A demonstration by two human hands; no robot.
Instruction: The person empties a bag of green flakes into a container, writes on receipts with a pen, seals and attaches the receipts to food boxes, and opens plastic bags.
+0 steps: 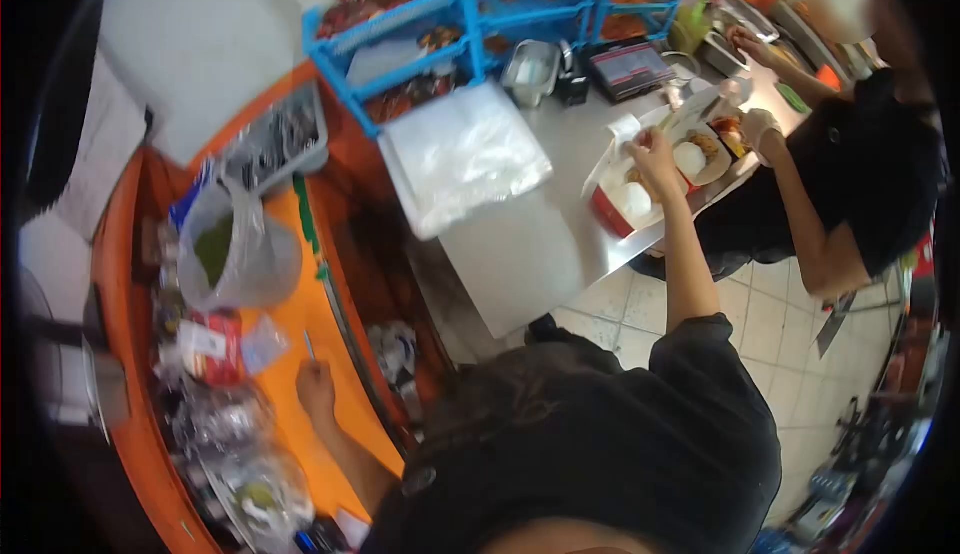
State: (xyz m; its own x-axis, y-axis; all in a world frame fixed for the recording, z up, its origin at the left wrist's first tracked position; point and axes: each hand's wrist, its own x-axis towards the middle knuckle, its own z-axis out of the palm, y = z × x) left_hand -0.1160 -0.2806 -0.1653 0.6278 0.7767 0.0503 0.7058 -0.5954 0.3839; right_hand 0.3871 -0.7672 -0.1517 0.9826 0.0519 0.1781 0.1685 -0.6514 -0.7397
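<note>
Box (612, 216), red and white, stands open on the steel counter (525, 264) to my right, a white mound (632, 201) inside it, as I work with my arms spread between two counters. At far left, a clear bag (265, 269) with something green (214, 249) in it stands on the orange counter (290, 434), beside a red packet (228, 349) and a run of crumpled plastic (230, 419). A tray (320, 124) of dark, plastic-wrapped goods lies just beyond. My left hand (316, 389) is over the orange surface, fingers curled into a loose fist around a thin stick (309, 344) that points away from me. In the middle, a blue rack (470, 29) holds packed goods on its tiers, with a stack of clear sheets (465, 159) just in front. Next come a metal pan (533, 69) and a dark-screened device (628, 67) at the back of the steel counter. My right hand (655, 159) is at the box, fingers bent and close together; I cannot tell whether they grip anything. Just right of it, a second box (718, 159) holds another white mound and some brown food (706, 142). At far right, a co-worker (850, 179) in black has a gloved hand (763, 132) beside that box and a bare hand (748, 46) by the pans behind, above a tiled floor (785, 334).
</note>
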